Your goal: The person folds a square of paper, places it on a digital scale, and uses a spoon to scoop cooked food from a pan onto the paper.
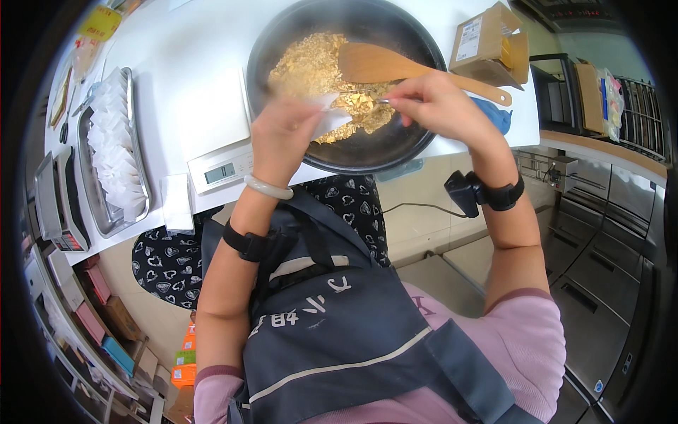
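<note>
Over a large black pan (424, 42), my left hand (282, 134) pinches a small white paper pouch (333, 124). My right hand (441, 106) grips a metal spoon (383, 101), its bowl heaped with golden flaky bits and held at the pouch's mouth. Beneath them, a loose golden-brown mix (307, 60) fills much of the pan's middle. A wooden spatula (381, 65) lies across the mix, its handle resting over the pan's right rim behind my right hand. The pouch's inside is hidden from view.
Left of the pan stands a white digital scale (208, 177). Farther left, a metal tray (145, 185) carries several white pouches (113, 145), beside another scale (67, 205). An opened cardboard box (487, 49) and blue cloth (494, 115) sit on the right.
</note>
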The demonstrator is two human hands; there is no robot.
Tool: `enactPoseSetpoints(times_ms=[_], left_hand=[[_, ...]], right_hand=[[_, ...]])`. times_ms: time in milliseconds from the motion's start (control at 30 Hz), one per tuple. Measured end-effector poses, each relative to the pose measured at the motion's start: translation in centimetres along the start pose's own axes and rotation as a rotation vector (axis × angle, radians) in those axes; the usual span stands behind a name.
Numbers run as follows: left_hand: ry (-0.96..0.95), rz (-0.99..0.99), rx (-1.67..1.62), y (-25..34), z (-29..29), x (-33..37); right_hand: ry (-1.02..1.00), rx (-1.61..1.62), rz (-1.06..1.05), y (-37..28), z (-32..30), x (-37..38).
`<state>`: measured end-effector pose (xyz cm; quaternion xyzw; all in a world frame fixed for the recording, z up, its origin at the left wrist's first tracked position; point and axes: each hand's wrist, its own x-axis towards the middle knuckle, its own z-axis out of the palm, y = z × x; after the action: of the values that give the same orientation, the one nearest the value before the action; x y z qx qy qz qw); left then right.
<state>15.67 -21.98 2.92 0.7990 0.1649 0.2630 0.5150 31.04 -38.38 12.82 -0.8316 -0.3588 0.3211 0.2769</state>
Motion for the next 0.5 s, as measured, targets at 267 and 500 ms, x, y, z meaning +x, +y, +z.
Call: enactPoseSetpoints(times_ms=[267,500], left_hand=[[-0.017,0.004,0.049,-0.6,1.5,-0.2],[0.084,-0.153,-0.099,-0.8,-1.3,0.0]], right_hand=[[0.248,-0.841,-0.407,-3.7,2.4,-1.0],[0.453,-0.477,-0.206,-2.0,0.8,-2.2]])
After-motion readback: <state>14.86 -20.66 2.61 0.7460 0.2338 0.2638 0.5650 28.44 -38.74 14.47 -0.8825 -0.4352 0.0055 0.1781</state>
